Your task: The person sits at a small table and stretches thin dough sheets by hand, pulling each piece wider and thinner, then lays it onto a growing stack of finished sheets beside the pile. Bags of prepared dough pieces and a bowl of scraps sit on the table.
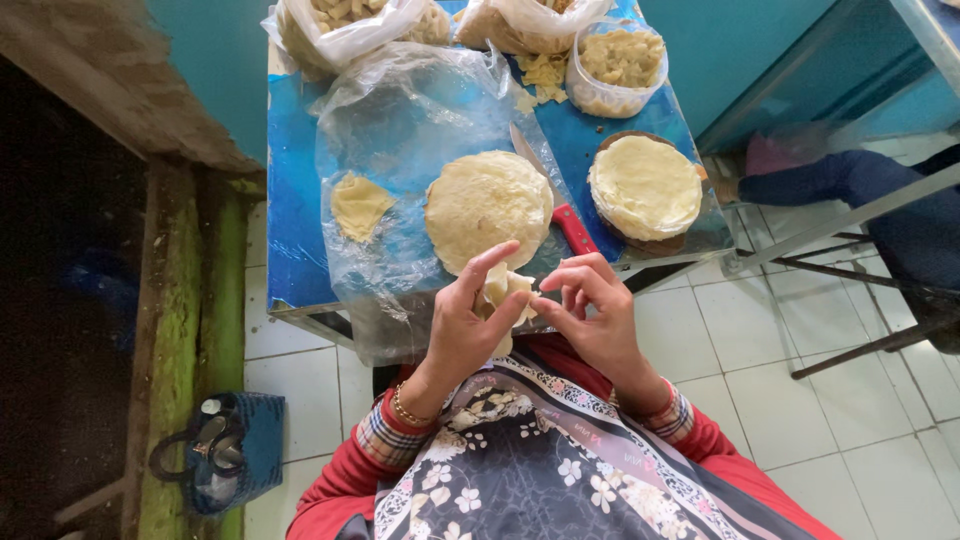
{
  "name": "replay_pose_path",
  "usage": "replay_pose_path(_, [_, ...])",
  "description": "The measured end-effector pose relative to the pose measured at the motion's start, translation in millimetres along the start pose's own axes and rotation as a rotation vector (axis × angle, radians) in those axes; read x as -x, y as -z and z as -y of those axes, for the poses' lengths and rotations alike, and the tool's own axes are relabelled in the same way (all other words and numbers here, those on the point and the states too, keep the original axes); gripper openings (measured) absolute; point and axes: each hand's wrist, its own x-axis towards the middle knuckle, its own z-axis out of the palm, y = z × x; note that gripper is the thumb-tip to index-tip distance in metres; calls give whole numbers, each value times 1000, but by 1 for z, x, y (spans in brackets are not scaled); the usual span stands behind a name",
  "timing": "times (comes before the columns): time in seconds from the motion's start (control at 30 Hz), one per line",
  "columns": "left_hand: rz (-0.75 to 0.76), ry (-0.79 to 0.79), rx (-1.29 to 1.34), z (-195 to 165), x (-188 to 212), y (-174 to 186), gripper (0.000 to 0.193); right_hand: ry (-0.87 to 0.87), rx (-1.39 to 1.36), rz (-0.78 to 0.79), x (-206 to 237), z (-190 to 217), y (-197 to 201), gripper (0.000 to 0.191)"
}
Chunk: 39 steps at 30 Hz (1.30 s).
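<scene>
Soft matt dough sheet (487, 205) on crinkled glossy clear plastic film (400, 120); smooth blue tabletop (290, 200).

White tiled floor (800, 380), teal wall (720, 50), blue-topped metal table (295, 220), daylight.

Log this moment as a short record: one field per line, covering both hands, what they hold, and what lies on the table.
left hand: grips a small folded dough piece from the left
right hand: fingertips pinch the same piece's right edge
round flat dough stack: on clear plastic sheet, beyond the hands
small dough scrap: left, on the sheet
red-handled knife: right of the stack
second dough stack: on a dark round board, far right
bagged pieces: table's far end
table: blue top
</scene>
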Motion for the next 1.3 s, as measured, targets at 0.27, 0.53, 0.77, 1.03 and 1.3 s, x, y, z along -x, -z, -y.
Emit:
replay_pose_path(0.27, [-88,-47,-115,7,3,-3,43,68,90,-14,-1,7,-2,14])
replay_pose_path(0.53, [-130,-53,289,17,5,-10,54,-74,-21,73,1,1,3,7])
replay_pose_path(0.77, [-113,106,366,23,2,-13,52,-4,-20,-5,-1,-1,-2,12])
replay_pose_path(1.03, [-85,119,361,22,3,-15,47,8,100,6,-2,0,-6,25])
replay_pose_path(1.3, [-39,118,439,25,5,-15,45,-377,-514,154,-5,-18,-7,8])
